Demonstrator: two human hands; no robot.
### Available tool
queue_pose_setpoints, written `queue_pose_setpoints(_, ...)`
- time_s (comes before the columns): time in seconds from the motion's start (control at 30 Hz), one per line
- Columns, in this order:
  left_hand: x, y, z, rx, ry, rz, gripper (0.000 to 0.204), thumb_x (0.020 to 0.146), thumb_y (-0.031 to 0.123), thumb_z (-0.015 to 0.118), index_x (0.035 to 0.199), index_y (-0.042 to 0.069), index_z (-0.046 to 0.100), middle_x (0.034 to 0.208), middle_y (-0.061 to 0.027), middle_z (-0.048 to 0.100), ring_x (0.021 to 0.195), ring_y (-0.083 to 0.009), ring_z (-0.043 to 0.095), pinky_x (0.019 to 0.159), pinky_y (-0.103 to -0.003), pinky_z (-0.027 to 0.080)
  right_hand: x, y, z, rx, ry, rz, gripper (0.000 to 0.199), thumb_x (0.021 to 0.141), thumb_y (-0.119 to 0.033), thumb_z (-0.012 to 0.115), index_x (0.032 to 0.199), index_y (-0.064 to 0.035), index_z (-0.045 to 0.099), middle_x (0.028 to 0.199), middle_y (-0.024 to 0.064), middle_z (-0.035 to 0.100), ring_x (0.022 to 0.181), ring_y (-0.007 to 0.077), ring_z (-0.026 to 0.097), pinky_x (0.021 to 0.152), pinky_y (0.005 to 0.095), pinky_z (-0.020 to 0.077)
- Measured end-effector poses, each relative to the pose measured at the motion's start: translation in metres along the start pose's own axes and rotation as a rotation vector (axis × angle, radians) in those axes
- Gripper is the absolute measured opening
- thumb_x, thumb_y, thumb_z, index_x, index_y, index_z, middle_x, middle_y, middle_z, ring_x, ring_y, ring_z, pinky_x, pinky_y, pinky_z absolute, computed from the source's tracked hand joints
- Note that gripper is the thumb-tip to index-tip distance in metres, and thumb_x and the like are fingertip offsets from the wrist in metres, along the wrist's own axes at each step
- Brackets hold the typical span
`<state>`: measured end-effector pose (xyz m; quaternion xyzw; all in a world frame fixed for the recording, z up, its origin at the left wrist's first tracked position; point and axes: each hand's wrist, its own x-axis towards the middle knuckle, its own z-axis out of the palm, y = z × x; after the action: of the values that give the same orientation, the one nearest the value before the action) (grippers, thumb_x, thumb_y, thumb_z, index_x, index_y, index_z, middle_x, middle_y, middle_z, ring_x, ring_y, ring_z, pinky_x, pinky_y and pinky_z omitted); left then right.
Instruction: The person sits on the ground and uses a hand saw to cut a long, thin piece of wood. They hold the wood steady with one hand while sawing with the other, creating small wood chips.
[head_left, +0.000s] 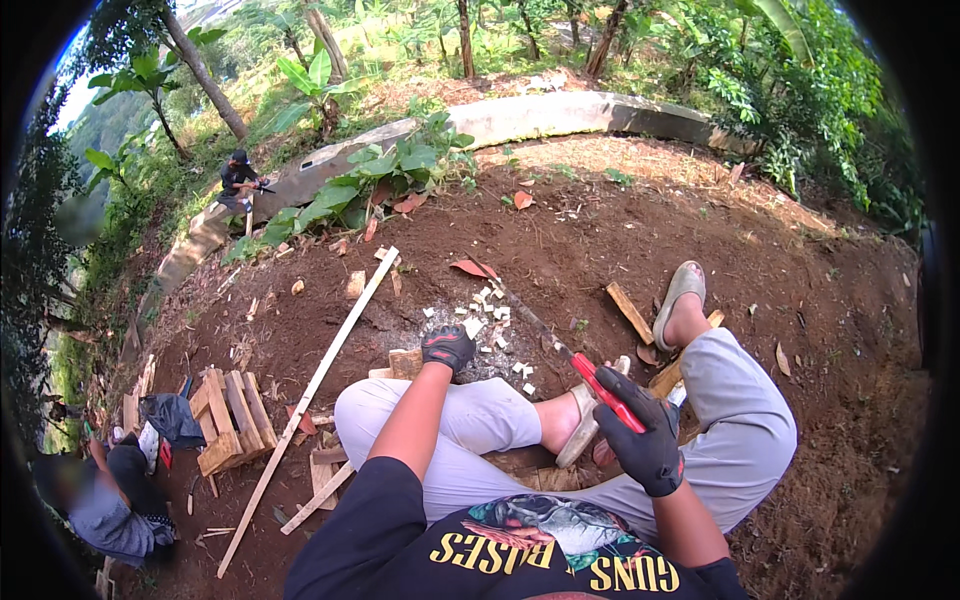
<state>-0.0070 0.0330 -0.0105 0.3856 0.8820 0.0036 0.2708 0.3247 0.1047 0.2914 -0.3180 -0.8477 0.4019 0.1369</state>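
Note:
My right hand [640,440], in a black glove, grips the red handle of a handsaw [610,392]. Its long, narrow blade slants away to the upper left, over bare soil. My left hand [447,347], gloved in black with red marks, is closed beyond my knee. A small pale wood piece [473,327] shows at its fingertips, larger than the pieces on the ground. Close by the left wrist is a wooden block [405,362]. Several small cut wood cubes [500,315] lie scattered on the ash-dusted ground between the left hand and the saw.
A long pale wood strip [310,400] lies on my left, beside a slatted wooden crate [235,415]. One person [115,510] sits at the far left; another [238,180] is by the low concrete wall [540,115]. Wood offcuts [630,314] lie near my sandalled foot.

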Motion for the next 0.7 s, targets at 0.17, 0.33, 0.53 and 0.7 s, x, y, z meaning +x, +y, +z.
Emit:
queue_pose_setpoints(0.17,-0.039,0.0,-0.023,0.061,0.16,0.16,0.066,0.088,0.057,0.073,0.135,0.01,0.07,0.137,-0.0186,0.069,0.128,-0.0367,0.065,0.111,-0.049,0.049,-0.044,-0.019,-0.051,-0.058,0.285,-0.009,0.047,0.088,-0.008,0.073,0.135,-0.0025,0.071,0.121,0.0185,0.076,0.104,0.0269,0.074,0.095,0.039,0.0551)
queue_pose_setpoints(0.33,-0.136,-0.066,-0.062,-0.222,0.716,0.068,0.062,0.093,0.049,0.074,0.134,0.004,0.065,0.139,-0.0198,0.066,0.13,-0.0381,0.06,0.115,-0.05,0.044,-0.082,0.017,-0.104,-0.111,0.483,-0.029,0.049,0.094,-0.001,0.065,0.142,-0.0015,0.067,0.118,0.0089,0.074,0.067,0.0063,0.054,0.06,0.0241,0.0435)
queue_pose_setpoints(0.53,-0.273,-0.18,0.035,-0.62,1.007,-0.391,0.054,0.099,0.038,0.071,0.139,0.004,0.06,0.135,-0.0228,0.066,0.127,-0.0414,0.06,0.113,-0.053,0.043,-0.072,0.012,-0.14,-0.042,0.525,0.047,0.048,0.097,0.0,0.062,0.145,-0.0004,0.064,0.129,0.0139,0.074,0.093,0.0119,0.066,0.076,0.0276,0.0529)
queue_pose_setpoints(0.7,-0.359,-0.182,0.155,-0.136,0.831,-0.551,0.069,0.097,0.044,0.07,0.149,0.003,0.051,0.151,-0.0212,0.054,0.144,-0.0399,0.046,0.124,-0.057,0.031,-0.066,0.015,-0.155,-0.134,0.515,0.0,0.045,0.1,-0.001,0.062,0.145,-0.0029,0.066,0.126,0.0099,0.074,0.081,0.0077,0.059,0.067,0.0252,0.0474)
